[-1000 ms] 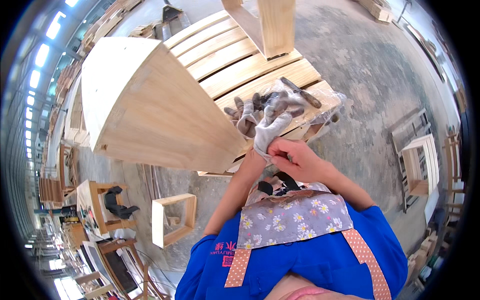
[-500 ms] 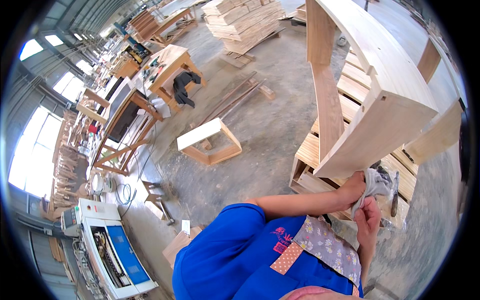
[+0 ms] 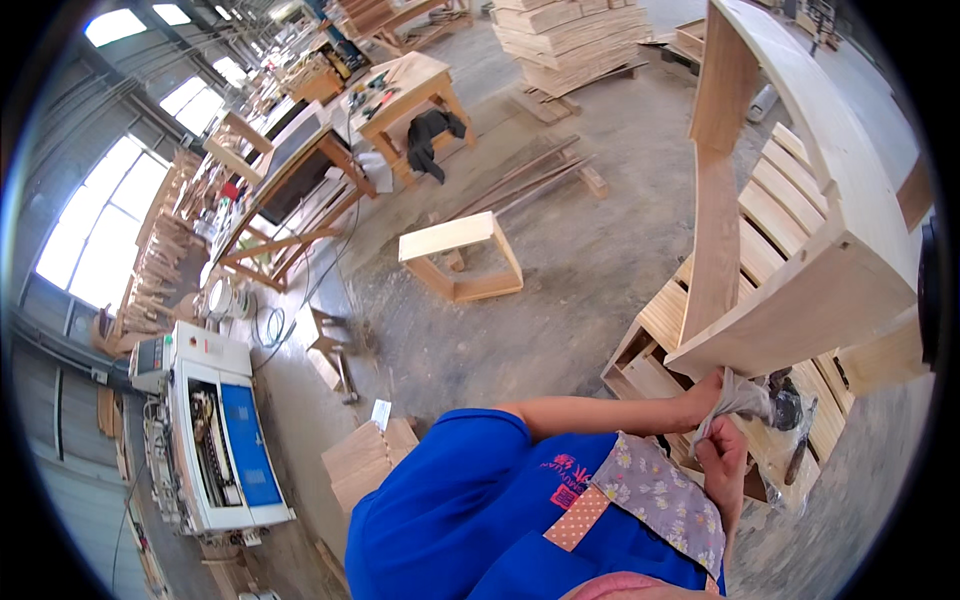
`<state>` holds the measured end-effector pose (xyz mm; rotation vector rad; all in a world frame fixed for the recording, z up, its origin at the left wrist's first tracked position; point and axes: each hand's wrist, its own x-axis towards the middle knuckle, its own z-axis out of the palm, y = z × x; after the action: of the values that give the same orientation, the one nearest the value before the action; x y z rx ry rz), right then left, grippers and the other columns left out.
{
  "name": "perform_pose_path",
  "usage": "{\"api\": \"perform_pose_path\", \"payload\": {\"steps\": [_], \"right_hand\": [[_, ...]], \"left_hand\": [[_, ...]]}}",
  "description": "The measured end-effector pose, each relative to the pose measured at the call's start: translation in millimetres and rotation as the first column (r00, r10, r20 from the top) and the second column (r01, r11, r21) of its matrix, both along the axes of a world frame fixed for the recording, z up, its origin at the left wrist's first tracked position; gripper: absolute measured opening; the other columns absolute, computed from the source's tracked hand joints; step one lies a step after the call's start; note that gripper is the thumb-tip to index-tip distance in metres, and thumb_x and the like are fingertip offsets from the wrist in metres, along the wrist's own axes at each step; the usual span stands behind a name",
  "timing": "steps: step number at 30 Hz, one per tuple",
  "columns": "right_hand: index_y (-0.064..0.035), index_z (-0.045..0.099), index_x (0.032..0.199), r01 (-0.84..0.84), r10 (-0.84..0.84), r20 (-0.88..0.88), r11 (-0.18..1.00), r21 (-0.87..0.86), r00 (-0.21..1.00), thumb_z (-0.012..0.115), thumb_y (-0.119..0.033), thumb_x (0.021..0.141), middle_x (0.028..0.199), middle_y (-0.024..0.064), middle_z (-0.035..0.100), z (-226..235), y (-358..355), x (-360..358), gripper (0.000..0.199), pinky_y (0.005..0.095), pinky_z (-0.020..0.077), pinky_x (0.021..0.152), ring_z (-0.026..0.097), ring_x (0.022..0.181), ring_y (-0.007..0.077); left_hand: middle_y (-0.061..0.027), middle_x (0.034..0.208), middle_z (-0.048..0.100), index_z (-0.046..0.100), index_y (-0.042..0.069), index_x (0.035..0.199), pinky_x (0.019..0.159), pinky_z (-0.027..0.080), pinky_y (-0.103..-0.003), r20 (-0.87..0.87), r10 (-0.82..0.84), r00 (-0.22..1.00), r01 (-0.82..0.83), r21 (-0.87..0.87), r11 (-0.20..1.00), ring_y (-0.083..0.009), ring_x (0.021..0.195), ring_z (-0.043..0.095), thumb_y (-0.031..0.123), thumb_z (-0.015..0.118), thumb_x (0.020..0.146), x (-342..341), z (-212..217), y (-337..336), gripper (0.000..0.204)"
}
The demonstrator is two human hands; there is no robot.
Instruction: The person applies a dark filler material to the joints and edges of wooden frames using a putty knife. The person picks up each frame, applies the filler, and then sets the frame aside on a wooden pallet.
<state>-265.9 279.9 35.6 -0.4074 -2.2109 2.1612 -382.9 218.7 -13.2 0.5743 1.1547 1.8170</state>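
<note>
My left hand [image 3: 704, 400] reaches across from the left, its fingers closed on a crumpled grey cloth [image 3: 742, 396]. Just below it, my right hand [image 3: 722, 455] pinches the lower edge of the same cloth. The cloth is stretched between the two hands and partly hides the fingers. Right beside it lie a dark object [image 3: 784, 402] in clear plastic and a thin tool with a brownish handle [image 3: 797, 462], on a slatted wooden surface [image 3: 830, 385]. Above my hands stands a large pale wooden frame [image 3: 800, 290], its lower corner close to my left hand.
A small open wooden box frame [image 3: 462, 262] rests on the floor ahead. A hammer [image 3: 346, 380] lies near a wood block at left. Further left are a white and blue machine [image 3: 225, 430] and a workbench [image 3: 290, 190]. Stacked boards [image 3: 570, 45] stand at the back.
The whole view has turned, so the surroundings sit further right. Both hands remain on the grey cloth and appear slightly lower in the picture.
</note>
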Motion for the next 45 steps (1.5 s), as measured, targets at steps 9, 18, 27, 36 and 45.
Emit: {"api": "perform_pose_path", "payload": {"steps": [9, 18, 27, 36, 45], "right_hand": [[-0.0039, 0.051, 0.08, 0.221, -0.173, -0.144, 0.851, 0.476, 0.974, 0.059, 0.003, 0.072, 0.072, -0.0001, 0.047, 7.8, -12.5, -3.4, 0.014, 0.0229, 0.0373, 0.061, 0.047, 0.068, 0.0085], [-0.0009, 0.059, 0.084, 0.02, 0.113, -0.182, 0.797, 0.604, 0.977, 0.061, -0.009, 0.08, 0.079, 0.0161, 0.057, 7.9, -3.5, -7.7, 0.009, 0.0415, 0.0451, 0.066, 0.056, 0.076, 0.0361], [0.0002, 0.058, 0.084, -0.061, 0.127, -0.163, 0.93, 0.362, 0.978, 0.064, -0.01, 0.082, 0.079, 0.0165, 0.06, 19.8, -1.2, 1.8, 0.012, 0.0389, 0.0454, 0.064, 0.059, 0.073, 0.0343], [-0.0021, 0.063, 0.083, -0.069, -0.005, 0.169, 0.902, 0.426, 0.986, 0.068, -0.025, 0.081, 0.078, 0.0142, 0.064, -6.7, 59.1, 5.5, 0.024, 0.0354, 0.0473, 0.063, 0.063, 0.071, 0.027], [-0.0059, 0.058, 0.09, 0.325, -0.628, 0.032, 0.446, 0.834, 0.778, 0.063, -0.024, 0.082, 0.081, 0.0137, 0.065, -44.1, 74.8, -49.4, 0.021, 0.0433, 0.0482, 0.067, 0.064, 0.076, 0.0309]], "left_hand": [[-0.008, 0.116, 0.059, 0.044, -0.001, 0.133, 0.089, 0.046, -0.031, -0.034, -0.165, 0.986, 0.168, 0.292, 0.942, -0.0168, 0.103, 0.056, 0.018, 0.048, 0.096, 1.4, -15.3, -3.3, 0.042], [-0.0074, 0.111, 0.061, 0.05, -0.001, 0.126, 0.083, 0.047, -0.028, -0.037, -0.248, 0.968, 0.249, 0.036, 0.968, -0.0145, 0.096, 0.057, 0.018, 0.052, 0.093, -9.7, 18.9, -17.8, 0.038], [-0.0069, 0.106, 0.063, 0.056, 0.0, 0.12, 0.076, 0.049, -0.026, -0.061, -0.579, 0.813, 0.566, -0.151, 0.81, -0.0123, 0.09, 0.058, 0.017, 0.056, 0.091, -13.5, 47.6, 18.9, 0.033], [-0.0023, 0.088, 0.064, 0.065, -0.001, 0.106, 0.067, 0.049, -0.022, -0.311, -0.253, 0.916, 0.139, -0.348, 0.927, -0.0066, 0.074, 0.055, 0.012, 0.062, 0.088, -7.9, 33.3, 5.7, 0.022], [-0.0145, 0.115, 0.061, 0.05, 0.001, 0.129, 0.069, 0.052, -0.028, -0.527, -0.264, 0.808, 0.014, -0.431, 0.902, -0.0151, 0.084, 0.063, 0.013, 0.067, 0.084, -15.1, 33.1, -18.2, 0.05]]}}
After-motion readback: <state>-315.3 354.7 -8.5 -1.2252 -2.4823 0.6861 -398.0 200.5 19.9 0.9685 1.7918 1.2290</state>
